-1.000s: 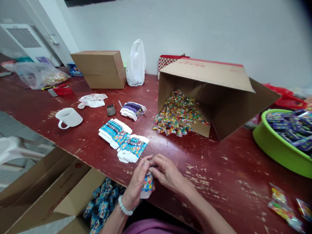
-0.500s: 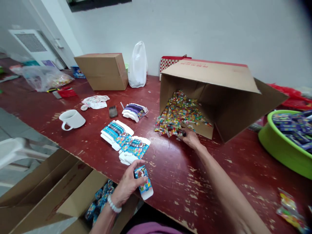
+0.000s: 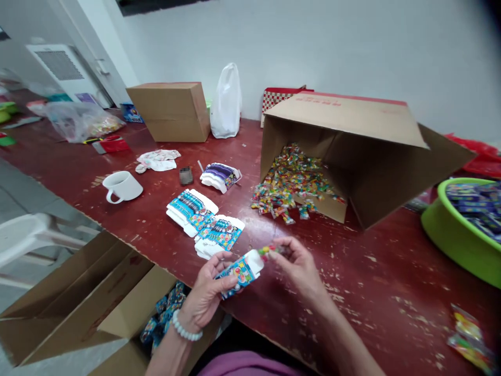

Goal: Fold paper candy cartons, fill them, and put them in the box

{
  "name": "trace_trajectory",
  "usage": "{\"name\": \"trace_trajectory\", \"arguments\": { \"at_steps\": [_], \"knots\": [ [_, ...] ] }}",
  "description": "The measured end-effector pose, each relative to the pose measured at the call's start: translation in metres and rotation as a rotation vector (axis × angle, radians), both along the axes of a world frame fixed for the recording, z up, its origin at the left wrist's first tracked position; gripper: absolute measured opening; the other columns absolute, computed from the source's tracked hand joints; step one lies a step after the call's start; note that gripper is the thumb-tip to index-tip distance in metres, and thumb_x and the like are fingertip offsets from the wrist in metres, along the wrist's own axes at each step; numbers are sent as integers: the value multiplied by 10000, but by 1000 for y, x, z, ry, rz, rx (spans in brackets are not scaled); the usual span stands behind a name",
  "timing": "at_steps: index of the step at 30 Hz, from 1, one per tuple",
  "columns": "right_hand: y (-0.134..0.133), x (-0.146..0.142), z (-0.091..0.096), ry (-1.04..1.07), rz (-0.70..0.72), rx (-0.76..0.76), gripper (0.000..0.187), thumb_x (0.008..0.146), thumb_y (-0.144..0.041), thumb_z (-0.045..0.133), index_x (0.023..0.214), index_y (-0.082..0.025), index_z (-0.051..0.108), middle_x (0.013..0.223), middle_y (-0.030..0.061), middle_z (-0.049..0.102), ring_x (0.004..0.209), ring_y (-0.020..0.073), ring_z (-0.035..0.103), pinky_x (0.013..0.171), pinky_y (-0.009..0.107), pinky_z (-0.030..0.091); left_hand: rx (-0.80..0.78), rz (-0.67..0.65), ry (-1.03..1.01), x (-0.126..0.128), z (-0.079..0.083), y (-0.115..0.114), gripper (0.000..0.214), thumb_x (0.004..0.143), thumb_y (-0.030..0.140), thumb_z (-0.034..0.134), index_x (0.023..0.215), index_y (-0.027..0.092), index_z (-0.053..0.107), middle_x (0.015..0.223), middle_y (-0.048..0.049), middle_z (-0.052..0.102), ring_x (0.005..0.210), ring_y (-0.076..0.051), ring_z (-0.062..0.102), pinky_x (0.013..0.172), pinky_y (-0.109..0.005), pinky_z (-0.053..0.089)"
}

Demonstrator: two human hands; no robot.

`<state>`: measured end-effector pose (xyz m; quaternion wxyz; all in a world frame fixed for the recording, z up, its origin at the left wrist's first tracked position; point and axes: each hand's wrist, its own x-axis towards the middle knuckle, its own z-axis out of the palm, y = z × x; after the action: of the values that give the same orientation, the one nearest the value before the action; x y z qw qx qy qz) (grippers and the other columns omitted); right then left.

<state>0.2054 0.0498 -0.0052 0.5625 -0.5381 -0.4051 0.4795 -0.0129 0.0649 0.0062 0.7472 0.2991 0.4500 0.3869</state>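
Observation:
My left hand (image 3: 211,287), with a beaded bracelet at the wrist, is closed around a small blue printed candy box (image 3: 240,274). The box tilts up to the right, its white end flap open. At that open end my right hand (image 3: 295,261) pinches a small clear packet of colourful candy (image 3: 267,251). Beyond, a heap of similar candy packets (image 3: 289,177) spills from a cardboard box (image 3: 340,120) lying on its side. Flat blue cartons (image 3: 191,209) are stacked in overlapping rows left of my hands.
Below the table edge, an open carton (image 3: 129,308) holds filled blue boxes (image 3: 166,310). A white mug (image 3: 124,187) and purple cartons (image 3: 219,176) stand further back. At right are a green basin (image 3: 446,237) of purple boxes and loose candy packets (image 3: 469,334).
My right hand has come back from the candy heap to the box with a packet in its fingers. My left hand has turned the box so its open end faces right.

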Motion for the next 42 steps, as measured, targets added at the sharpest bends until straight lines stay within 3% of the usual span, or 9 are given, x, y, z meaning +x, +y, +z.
{"name": "trace_trajectory", "arguments": {
  "at_steps": [4, 11, 15, 20, 23, 27, 31, 36, 42],
  "knots": [
    [-12, -24, 4, -102, -19, 51, 217, 834, -387, 681, 942, -199, 668, 863, 35, 711, 761, 176, 642, 694, 285, 504, -31, -113, -107, 14, 1, -12, 620, 611, 123, 840, 1176, 174, 590, 1161, -101, 632, 969, -211, 625, 786, -293, 539],
    [-13, -11, 21, -437, 72, 172, 136, 887, -302, 617, 956, -224, 704, 868, 31, 709, 799, 196, 650, 719, 305, 489, 26, -381, -157, 28, -3, -26, 463, 760, 248, 758, 1182, 180, 578, 959, -54, 645, 746, -153, 640, 722, -308, 544],
    [-15, -6, 26, -609, 72, 245, 143, 922, -279, 566, 971, -222, 688, 857, 42, 689, 796, 198, 629, 734, 324, 472, 65, -406, -129, 28, 3, -23, 423, 814, 262, 688, 1202, 201, 533, 954, -46, 639, 716, -161, 660, 686, -315, 552],
    [-18, -11, 32, -814, 252, 332, 187, 948, -266, 521, 985, -266, 704, 854, 55, 611, 814, 209, 562, 725, 339, 457, 114, -379, -68, 31, 11, -21, 411, 809, 184, 640, 1202, 220, 524, 888, -11, 638, 660, -130, 638, 643, -266, 541],
    [-18, -15, 35, -729, 209, 353, 245, 951, -240, 498, 1150, -290, 631, 975, 64, 606, 900, 217, 560, 781, 351, 472, 65, -305, -75, 35, 11, -20, 413, 794, 188, 632, 1194, 218, 534, 858, -8, 649, 626, -134, 623, 577, -257, 538],
    [-20, -14, 32, -584, 21, 311, 206, 914, -232, 548, 1112, -263, 597, 1038, 61, 599, 933, 208, 572, 812, 338, 483, -111, -139, -121, 38, 12, -15, 426, 881, 510, 522, 1124, 166, 586, 788, -51, 675, 562, -181, 640, 493, -306, 540],
    [-26, -22, 19, -464, 133, 276, 111, 900, -266, 592, 983, -261, 665, 971, 46, 602, 880, 193, 608, 764, 316, 506, -221, -51, -200, 40, 11, -11, 450, 855, 527, 567, 1085, 145, 625, 742, -54, 694, 485, -161, 618, 457, -286, 519],
    [-27, -33, 12, -408, 154, 283, 131, 895, -272, 606, 942, -264, 728, 939, 49, 597, 817, 174, 617, 717, 300, 510, -114, 126, -70, 41, 6, -15, 474, 735, 453, 741, 1081, 142, 649, 742, -31, 698, 529, -146, 622, 492, -247, 504],
    [-11, -26, 7, -6, 189, 10, 186, 738, -325, 769, 870, -204, 718, 899, 32, 627, 722, 152, 611, 631, 265, 513, 44, 41, 34, 41, 3, -17, 450, 778, 464, 707, 1107, 164, 642, 815, -29, 687, 576, -131, 601, 500, -225, 483]
  ]
}}
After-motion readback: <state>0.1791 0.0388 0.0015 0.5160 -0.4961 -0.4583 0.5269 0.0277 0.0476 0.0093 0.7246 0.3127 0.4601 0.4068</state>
